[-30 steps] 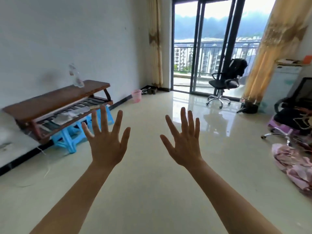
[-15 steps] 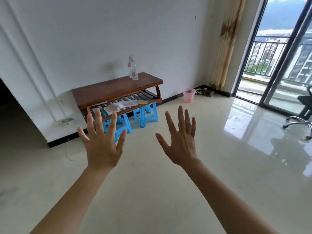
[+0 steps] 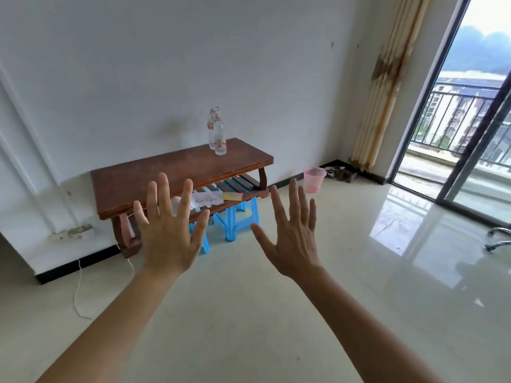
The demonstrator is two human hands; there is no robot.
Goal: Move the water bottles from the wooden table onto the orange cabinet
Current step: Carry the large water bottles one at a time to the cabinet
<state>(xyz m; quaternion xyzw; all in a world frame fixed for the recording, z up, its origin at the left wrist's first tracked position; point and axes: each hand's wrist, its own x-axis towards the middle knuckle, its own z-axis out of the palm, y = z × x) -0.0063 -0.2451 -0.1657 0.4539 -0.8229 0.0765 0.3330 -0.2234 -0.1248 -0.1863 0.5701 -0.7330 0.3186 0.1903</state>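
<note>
Two clear water bottles [image 3: 218, 134] stand upright, one behind the other, near the far right end of the low wooden table [image 3: 154, 172] against the white wall. My left hand [image 3: 170, 230] and my right hand [image 3: 290, 233] are raised in front of me with fingers spread, backs toward the camera, holding nothing. Both hands are well short of the table and the bottles. The orange cabinet is not in view.
Blue plastic stools [image 3: 235, 219] stand under the table, and papers [image 3: 206, 199] lie on its lower slatted shelf. A pink wastebasket [image 3: 313, 179] sits by the wall to the right. A glass balcony door [image 3: 470, 120] and a chair base [image 3: 497, 239] are at right. A white cord [image 3: 77, 294] trails on the tiled floor.
The view has swung left and come nearer, so the table and bottles now sit centre frame and larger. Both hands stay raised and spread.
</note>
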